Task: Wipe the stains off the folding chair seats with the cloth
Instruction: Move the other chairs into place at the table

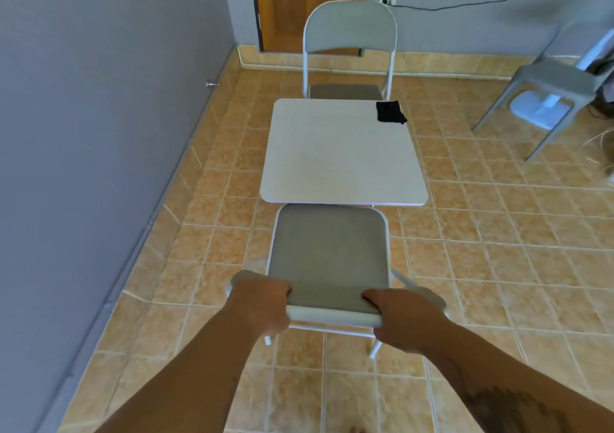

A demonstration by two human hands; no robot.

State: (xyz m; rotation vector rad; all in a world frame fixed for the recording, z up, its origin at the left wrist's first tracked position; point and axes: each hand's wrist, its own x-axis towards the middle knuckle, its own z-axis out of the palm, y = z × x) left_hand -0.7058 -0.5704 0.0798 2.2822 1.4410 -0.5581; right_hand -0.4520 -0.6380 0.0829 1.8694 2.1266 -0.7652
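Note:
A grey folding chair stands just in front of me, its padded seat facing the small white table. My left hand grips the left end of the chair's backrest and my right hand grips the right end. A black cloth lies crumpled on the table's far right corner, away from both hands. A second grey folding chair stands beyond the table, facing me; only a strip of its seat shows. I cannot make out stains on either seat.
A grey wall runs along the left with a doorstop near the floor. A wooden door is behind the far chair. A grey plastic chair and a white fan base stand at the right. The floor is tan tile.

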